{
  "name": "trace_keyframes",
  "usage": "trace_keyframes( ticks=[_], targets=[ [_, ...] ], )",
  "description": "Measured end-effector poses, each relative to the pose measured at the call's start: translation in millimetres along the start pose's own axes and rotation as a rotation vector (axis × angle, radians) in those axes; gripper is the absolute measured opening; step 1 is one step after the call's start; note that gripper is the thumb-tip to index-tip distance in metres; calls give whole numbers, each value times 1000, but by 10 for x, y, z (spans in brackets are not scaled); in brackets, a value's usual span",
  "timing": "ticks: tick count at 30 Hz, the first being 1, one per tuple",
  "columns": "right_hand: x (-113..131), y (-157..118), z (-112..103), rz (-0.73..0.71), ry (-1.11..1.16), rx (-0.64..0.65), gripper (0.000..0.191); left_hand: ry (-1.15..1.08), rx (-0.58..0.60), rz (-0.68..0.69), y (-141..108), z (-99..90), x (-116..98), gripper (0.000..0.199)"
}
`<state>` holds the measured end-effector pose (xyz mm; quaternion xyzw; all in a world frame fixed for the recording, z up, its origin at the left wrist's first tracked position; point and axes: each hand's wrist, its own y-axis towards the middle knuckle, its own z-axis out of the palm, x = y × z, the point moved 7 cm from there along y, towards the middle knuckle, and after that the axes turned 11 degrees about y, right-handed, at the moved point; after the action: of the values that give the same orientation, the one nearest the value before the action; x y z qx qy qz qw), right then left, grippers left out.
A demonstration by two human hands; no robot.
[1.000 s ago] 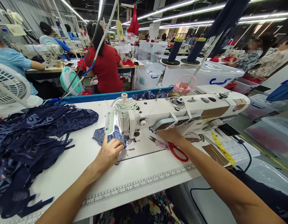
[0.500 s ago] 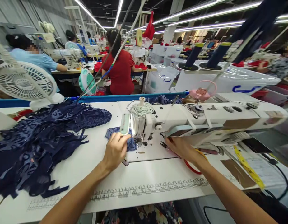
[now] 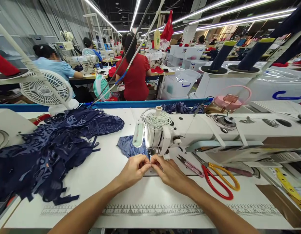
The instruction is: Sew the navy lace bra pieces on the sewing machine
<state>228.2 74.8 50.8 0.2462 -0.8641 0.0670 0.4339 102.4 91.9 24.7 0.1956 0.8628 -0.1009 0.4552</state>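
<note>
My left hand (image 3: 135, 169) and my right hand (image 3: 168, 172) meet fingertip to fingertip just in front of the needle area of the white sewing machine (image 3: 156, 133). Both are closed in a pinch; whatever lies between the fingertips is too small to make out. Behind my left fingers, a blue patterned fabric piece (image 3: 128, 147) lies flat on the machine bed, its right end reaching under the presser foot. To the right of my right hand lie pink-handled thread snips (image 3: 193, 167) and large scissors (image 3: 220, 177) with one red and one yellow handle.
A heap of navy fabric pieces (image 3: 67, 146) covers the table's left side. A printed ruler (image 3: 131, 210) runs along the front edge. Behind the machine stand a pink-lidded bottle (image 3: 227, 102) and navy thread cones (image 3: 222, 57). A white fan (image 3: 46, 87) stands back left. People sit at machines beyond.
My right hand has moved left from beside the snips and scissors to meet my left hand. My left hand has come down from the machine head's left side. The view has turned slightly.
</note>
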Motion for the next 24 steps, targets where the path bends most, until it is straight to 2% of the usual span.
trace_keyframes(
  ticks=[4, 9, 15, 17, 20, 22, 24],
  targets=[
    [-153, -6, 1, 74, 63, -58, 15, -163, 88, -176, 6, 40, 122, 20],
    [-384, -27, -33, 163, 184, -145, 23, -249, 79, -290, 21, 23, 219, 22],
    [-244, 16, -15, 162, 157, -114, 26, -244, 106, -288, 5, 71, 222, 25],
    [-191, 28, -14, 141, 98, -120, 25, -142, 54, -230, 10, 30, 179, 24],
    [-223, 8, -39, 108, -8, -183, 27, 103, -166, -88, 14, -159, 48, 21],
    [-232, -29, -75, 9, -139, -264, 28, 204, -278, -41, 4, -261, -13, 21],
    [-188, -72, -54, -153, -287, -287, 28, 251, -321, -34, 1, -307, -30, 22]
  ],
)
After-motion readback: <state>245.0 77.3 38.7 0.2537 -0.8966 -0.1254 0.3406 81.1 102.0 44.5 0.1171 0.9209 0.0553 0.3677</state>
